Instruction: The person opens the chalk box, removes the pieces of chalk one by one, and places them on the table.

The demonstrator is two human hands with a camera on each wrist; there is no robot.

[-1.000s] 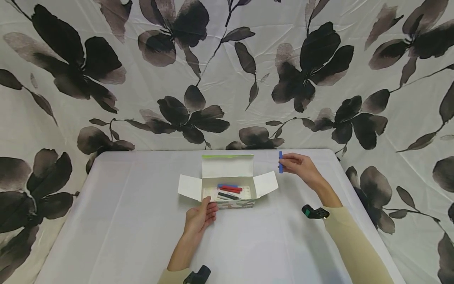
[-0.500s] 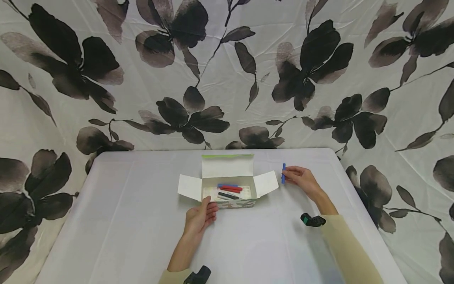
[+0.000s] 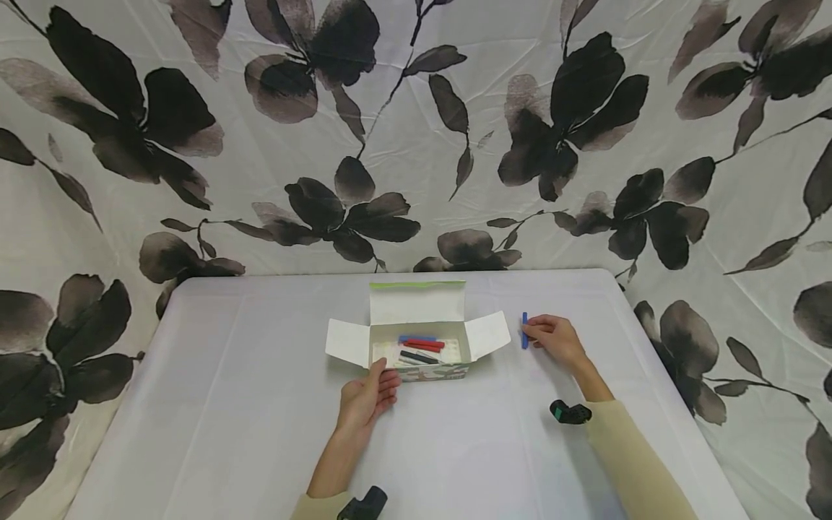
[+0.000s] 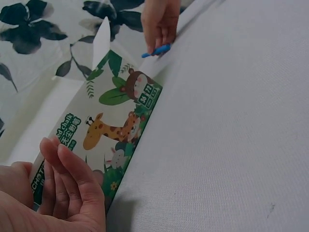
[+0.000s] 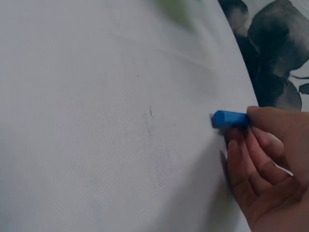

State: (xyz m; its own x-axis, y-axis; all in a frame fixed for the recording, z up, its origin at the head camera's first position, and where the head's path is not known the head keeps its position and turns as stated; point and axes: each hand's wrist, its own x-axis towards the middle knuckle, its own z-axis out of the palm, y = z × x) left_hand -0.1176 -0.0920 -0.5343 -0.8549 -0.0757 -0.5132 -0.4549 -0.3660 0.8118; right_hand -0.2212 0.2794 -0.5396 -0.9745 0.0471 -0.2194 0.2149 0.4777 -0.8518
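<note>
A small white cardboard box [image 3: 437, 374] printed with animals stands on the table, its lid and side flaps folded out. The print on its front reads "chalk" in part in the left wrist view. Inside lie a blue marker [image 3: 417, 339], red markers [image 3: 425, 346], a black marker [image 3: 419, 358] and something white. My left hand [image 3: 369, 397] holds the box's front left corner, thumb at the top edge, fingers along the front. Right of the box, my right hand [image 3: 555, 338] pinches another blue marker [image 5: 231, 119] between thumb and fingers, close to the tabletop.
A white cloth covers the table [image 3: 221, 404]. Behind and beside it hangs a white curtain [image 3: 416, 144] with dark flowers. The box's right flap [image 3: 490, 336] sticks out toward my right hand. Both wrists carry a black device [image 3: 570, 412].
My right hand has moved toward me and slightly right, lowering the blue marker on the right of the box. My left hand and the box have stayed in place.
</note>
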